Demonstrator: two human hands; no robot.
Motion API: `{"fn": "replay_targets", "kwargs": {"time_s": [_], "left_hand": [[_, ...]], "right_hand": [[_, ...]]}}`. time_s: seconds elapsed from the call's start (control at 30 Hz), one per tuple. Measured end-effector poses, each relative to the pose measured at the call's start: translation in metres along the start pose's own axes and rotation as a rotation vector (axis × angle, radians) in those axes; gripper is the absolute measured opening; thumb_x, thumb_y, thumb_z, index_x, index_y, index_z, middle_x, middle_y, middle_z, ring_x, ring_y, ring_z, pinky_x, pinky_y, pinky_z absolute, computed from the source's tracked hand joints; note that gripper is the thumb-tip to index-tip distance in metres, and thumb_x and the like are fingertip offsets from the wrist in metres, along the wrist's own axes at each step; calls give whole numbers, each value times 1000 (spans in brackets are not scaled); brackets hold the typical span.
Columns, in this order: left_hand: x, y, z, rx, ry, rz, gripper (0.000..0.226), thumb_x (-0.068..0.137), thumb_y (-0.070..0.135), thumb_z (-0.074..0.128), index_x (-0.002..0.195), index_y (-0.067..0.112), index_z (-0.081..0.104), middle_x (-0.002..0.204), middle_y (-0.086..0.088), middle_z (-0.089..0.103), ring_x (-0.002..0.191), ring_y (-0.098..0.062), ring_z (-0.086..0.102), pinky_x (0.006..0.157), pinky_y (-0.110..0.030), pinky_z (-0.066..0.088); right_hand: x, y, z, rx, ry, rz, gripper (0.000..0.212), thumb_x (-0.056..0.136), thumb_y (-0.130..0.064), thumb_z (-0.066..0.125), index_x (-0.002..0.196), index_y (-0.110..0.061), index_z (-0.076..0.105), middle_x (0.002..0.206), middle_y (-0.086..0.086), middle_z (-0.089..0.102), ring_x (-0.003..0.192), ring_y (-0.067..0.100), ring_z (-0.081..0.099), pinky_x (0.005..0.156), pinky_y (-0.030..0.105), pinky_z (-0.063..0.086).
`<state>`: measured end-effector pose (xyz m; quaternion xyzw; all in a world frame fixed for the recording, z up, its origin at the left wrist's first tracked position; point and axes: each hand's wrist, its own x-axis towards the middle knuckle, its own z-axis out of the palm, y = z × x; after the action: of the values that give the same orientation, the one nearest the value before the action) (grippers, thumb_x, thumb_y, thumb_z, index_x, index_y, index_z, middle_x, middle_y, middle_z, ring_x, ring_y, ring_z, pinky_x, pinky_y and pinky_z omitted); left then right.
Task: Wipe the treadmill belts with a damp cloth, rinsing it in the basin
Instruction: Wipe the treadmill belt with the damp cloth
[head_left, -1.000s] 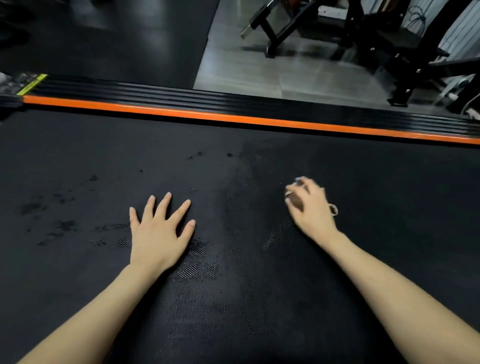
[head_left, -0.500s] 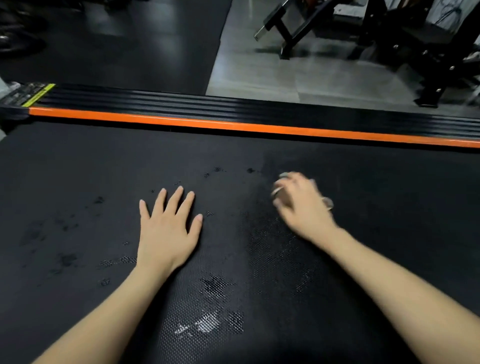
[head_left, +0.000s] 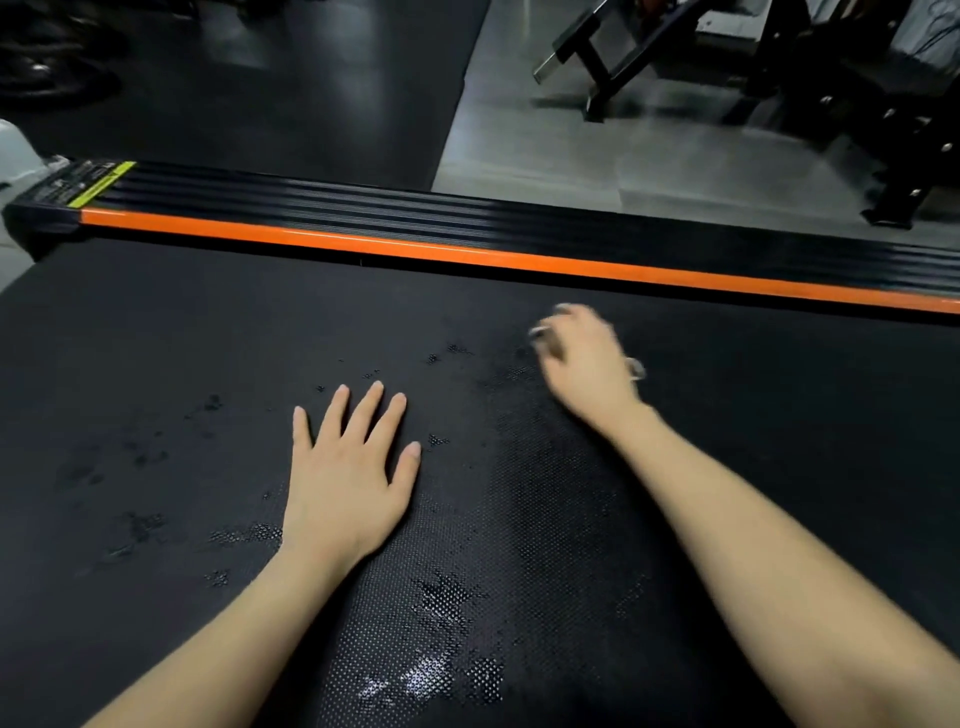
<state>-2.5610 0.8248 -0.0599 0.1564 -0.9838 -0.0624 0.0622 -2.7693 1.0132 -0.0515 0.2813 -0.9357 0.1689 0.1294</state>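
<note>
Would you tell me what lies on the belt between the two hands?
In the head view, nothing but belt with small wet spots lies between the left hand and the right hand gripping the cloth.

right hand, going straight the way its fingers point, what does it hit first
Likely the orange strip; only bare belt lies between. The right hand, gripping the cloth, is blurred, so its heading is rough.

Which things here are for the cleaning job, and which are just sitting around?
For the job: treadmill belt, cloth bunched in the right hand, left hand flat on the belt.
Just around: orange side rail, black floor mat, bench frame.
</note>
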Motion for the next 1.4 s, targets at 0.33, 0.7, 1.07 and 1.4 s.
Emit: {"fn": "replay_targets", "kwargs": {"time_s": [0.33, 0.7, 1.07, 1.4], "left_hand": [[1, 3, 0, 1, 11, -1, 65, 90, 55, 17, 142, 24, 43, 149, -1, 39, 141, -30, 28, 113, -59, 16], [1, 3, 0, 4, 19, -5, 66, 90, 56, 16, 143, 25, 42, 150, 0, 38, 142, -29, 27, 114, -58, 14], [1, 4, 1, 8, 19, -3, 66, 90, 53, 17, 142, 22, 43, 149, -3, 39, 141, -32, 27, 113, -60, 16], [-1, 4, -2, 15, -18, -17, 77, 82, 57, -1, 149, 29, 26, 157, 4, 21, 146, -25, 11, 116, -54, 4]], "right_hand": [[58, -59, 32, -68, -3, 100, 24, 82, -19, 59, 104, -7, 60, 114, 17, 54, 100, 38, 53, 88, 45, 41], [43, 88, -16, -116, 66, 560, 35, 91, -38, 50, 110, -11, 61, 127, 18, 47, 117, 43, 43, 105, 56, 27], [55, 29, 3, -94, 32, 434, 33, 84, -20, 57, 116, -11, 57, 121, 20, 51, 106, 41, 53, 92, 44, 42], [-16, -68, -7, 188, -162, -156, 36, 79, -4, 57, 113, -12, 64, 125, 11, 55, 114, 34, 51, 97, 39, 37]]}}
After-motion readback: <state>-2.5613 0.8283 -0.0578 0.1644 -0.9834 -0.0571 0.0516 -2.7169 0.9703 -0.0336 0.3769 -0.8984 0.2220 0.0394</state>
